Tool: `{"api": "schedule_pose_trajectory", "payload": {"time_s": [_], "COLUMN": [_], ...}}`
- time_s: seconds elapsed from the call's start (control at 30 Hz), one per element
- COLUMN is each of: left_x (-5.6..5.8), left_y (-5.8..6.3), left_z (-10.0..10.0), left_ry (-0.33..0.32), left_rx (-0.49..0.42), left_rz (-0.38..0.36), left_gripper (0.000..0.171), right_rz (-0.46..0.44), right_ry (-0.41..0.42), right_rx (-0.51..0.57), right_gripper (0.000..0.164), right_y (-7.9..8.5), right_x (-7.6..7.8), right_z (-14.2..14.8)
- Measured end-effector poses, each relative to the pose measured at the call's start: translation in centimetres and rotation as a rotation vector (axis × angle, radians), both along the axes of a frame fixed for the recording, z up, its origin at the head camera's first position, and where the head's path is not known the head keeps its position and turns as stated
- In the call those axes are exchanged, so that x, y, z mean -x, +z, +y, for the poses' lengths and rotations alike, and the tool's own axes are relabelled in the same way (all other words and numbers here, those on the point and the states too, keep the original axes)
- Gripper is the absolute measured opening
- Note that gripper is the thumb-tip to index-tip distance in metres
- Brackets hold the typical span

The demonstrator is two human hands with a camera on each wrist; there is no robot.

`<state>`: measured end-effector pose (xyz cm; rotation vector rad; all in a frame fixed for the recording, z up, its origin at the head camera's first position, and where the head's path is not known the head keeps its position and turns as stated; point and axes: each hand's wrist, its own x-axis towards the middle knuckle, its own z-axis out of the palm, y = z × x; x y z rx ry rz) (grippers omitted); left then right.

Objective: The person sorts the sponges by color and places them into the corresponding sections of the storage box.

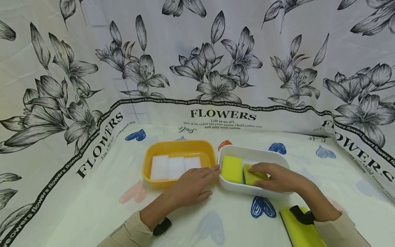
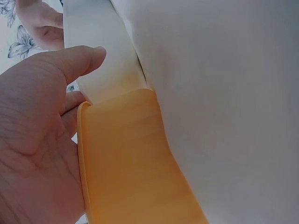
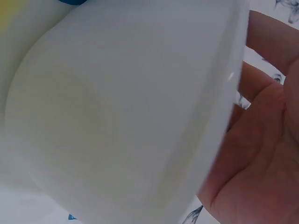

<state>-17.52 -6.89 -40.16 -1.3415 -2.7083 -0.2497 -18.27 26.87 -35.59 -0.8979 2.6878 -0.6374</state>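
Inside the white tub (image 1: 277,156) two yellow sponges stand side by side. My right hand (image 1: 279,176) reaches over the tub's front rim and grips the right-hand sponge (image 1: 249,175), its fingers on top and thumb at the near side. The left-hand sponge (image 1: 232,169) is untouched. My left hand (image 1: 194,185) lies with straight fingers over the near right corner of the orange tub (image 1: 182,145), fingertips beside the white tub. Several white foam blocks (image 1: 168,168) sit in the orange tub. In the right wrist view the white tub's wall (image 3: 126,116) hides the sponges.
Under my right forearm lies a yellow sponge-like piece (image 1: 297,228) with a dark edge. The two tubs stand close together on a heart-printed cloth (image 1: 197,219). A flower-printed curtain (image 1: 172,89) hangs behind and along both sides. Black straps (image 1: 162,226) circle my wrists.
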Motion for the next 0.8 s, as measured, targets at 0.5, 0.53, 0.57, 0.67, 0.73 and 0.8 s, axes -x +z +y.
{"api": "schedule_pose_trajectory", "payload": {"time_s": [0.5, 0.53, 0.57, 0.67, 0.73, 0.8], "left_x": [0.0, 0.0, 0.0, 0.0, 0.0, 0.0], "left_y": [0.1, 0.1, 0.1, 0.2, 0.2, 0.2], "left_z": [0.1, 0.1, 0.1, 0.1, 0.1, 0.0], "left_ry": [-0.012, -0.013, -0.013, -0.015, -0.014, -0.011], "left_rx": [-0.011, -0.012, -0.013, -0.013, -0.009, -0.007], "left_rz": [0.0, 0.001, 0.002, 0.006, 0.012, 0.013], "left_gripper": [0.074, 0.074, 0.074, 0.074, 0.074, 0.074], "right_rz": [0.028, 0.016, 0.004, -0.013, -0.015, -0.009], "right_ry": [-0.018, -0.021, -0.022, -0.027, -0.027, -0.024], "right_rx": [-0.075, -0.07, -0.067, -0.061, -0.051, -0.034], "right_gripper": [0.044, 0.045, 0.045, 0.044, 0.042, 0.039], "right_y": [-1.1, -1.0, -1.0, -1.0, -0.9, -0.7], "right_x": [1.0, 0.9, 0.9, 0.7, 0.5, 0.4], "right_z": [-1.2, -1.2, -1.2, -1.2, -1.1, -1.0]}}
